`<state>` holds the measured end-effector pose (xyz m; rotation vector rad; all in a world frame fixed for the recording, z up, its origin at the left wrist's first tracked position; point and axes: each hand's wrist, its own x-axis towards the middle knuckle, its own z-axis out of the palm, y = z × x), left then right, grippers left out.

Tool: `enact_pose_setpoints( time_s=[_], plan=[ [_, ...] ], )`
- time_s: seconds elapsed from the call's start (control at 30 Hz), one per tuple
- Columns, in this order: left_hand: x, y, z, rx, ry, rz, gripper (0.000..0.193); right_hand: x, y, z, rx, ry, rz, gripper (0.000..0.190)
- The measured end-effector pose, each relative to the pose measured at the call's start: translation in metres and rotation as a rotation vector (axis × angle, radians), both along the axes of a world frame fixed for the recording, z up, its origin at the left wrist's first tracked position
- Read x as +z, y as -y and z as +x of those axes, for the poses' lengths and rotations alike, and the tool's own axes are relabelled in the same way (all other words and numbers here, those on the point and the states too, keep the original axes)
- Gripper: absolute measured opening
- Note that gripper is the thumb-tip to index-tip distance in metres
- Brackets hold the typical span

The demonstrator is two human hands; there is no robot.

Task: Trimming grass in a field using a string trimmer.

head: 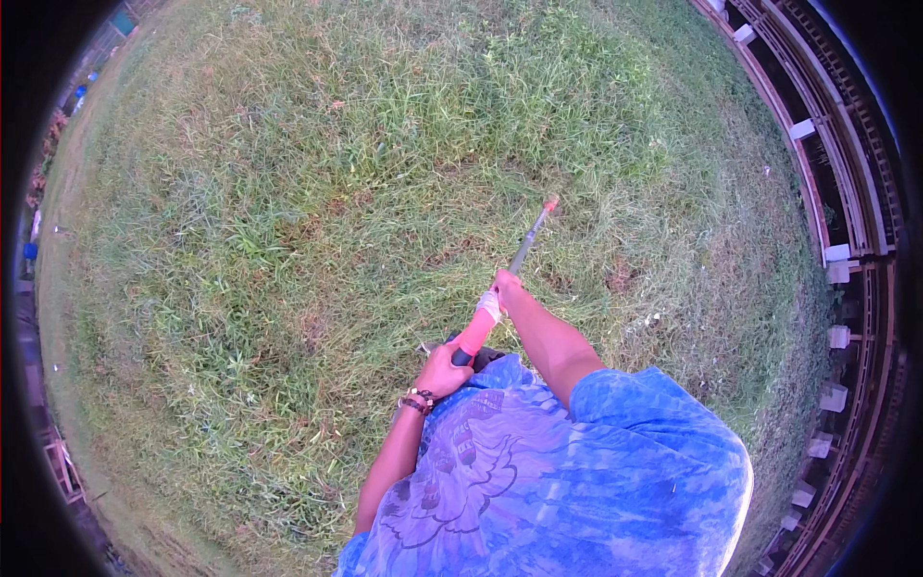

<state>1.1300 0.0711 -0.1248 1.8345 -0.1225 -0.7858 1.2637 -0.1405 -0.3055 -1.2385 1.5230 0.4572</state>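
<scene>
A long-shafted tool that looks like a grass trimmer [528,243] slants forward and to the right over the grass. Around the rear end of its red-orange body, near the black grip, my left hand [442,372] is closed, with beaded bracelets at the wrist. Farther up, my right hand [508,284] grips the shaft just ahead of a white wrapping [489,304]. The small reddish head [551,203] is at the grass, partly hidden and too small to make out. Flattened, cut-looking grass [425,252] lies around and left of it.
Taller green grass [461,94] stands ahead, and leafy clumps [252,245] grow at the left. Along the right rim runs a long timber structure [858,195] on white blocks [833,397]. Blue containers [29,250] are at the far left edge.
</scene>
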Motion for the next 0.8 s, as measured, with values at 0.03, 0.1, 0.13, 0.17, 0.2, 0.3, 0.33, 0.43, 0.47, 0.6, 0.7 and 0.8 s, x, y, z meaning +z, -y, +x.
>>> enact_pose_setpoints(
  time_s=[0.03, 0.1, 0.13, 0.17, 0.2, 0.3, 0.33, 0.43, 0.47, 0.6, 0.7, 0.8],
  plan=[
    [-0.001, -0.003, -0.006, 0.080, 0.034, -0.040, 0.023, 0.002, -0.012, 0.004, 0.040, 0.022, -0.006, 0.022],
    [-0.003, -0.009, -0.015, 0.161, 0.026, -0.028, 0.024, 0.003, -0.036, 0.010, 0.097, 0.036, -0.008, 0.021],
    [-0.005, -0.011, -0.019, 0.218, 0.021, -0.022, 0.025, 0.003, -0.045, 0.014, 0.096, 0.094, 0.020, 0.020],
    [-0.007, -0.015, -0.023, 0.245, 0.022, -0.019, 0.025, 0.002, -0.055, 0.017, 0.097, 0.151, 0.051, 0.019],
    [-0.005, -0.018, -0.025, 0.265, 0.015, -0.002, 0.026, -0.001, -0.063, 0.020, 0.121, 0.151, 0.054, 0.019],
    [0.015, -0.026, -0.031, 0.352, -0.013, 0.036, 0.027, -0.006, -0.094, 0.028, 0.260, 0.156, 0.084, 0.018],
    [0.019, -0.030, -0.036, 0.390, -0.039, 0.053, 0.027, -0.004, -0.109, 0.027, 0.266, 0.147, 0.102, 0.018],
    [0.019, -0.037, -0.057, 0.572, -0.003, 0.073, 0.028, 0.003, -0.156, 0.022, 0.341, 0.150, 0.165, 0.015],
    [0.018, -0.041, -0.066, 0.614, -0.007, 0.079, 0.028, 0.006, -0.173, 0.019, 0.367, 0.163, 0.202, 0.015],
    [0.023, -0.043, -0.085, 0.803, 0.002, 0.020, 0.018, -0.013, -0.228, 0.015, 0.491, 0.184, 0.240, 0.018],
    [0.026, -0.039, -0.076, 0.894, 0.011, -0.077, 0.006, -0.034, -0.247, 0.033, 0.550, 0.295, 0.360, 0.017],
    [0.038, -0.045, -0.083, 1.122, -0.104, -0.102, 0.010, 0.010, -0.283, 0.010, 0.774, 0.348, 0.635, 0.016]
  ],
)
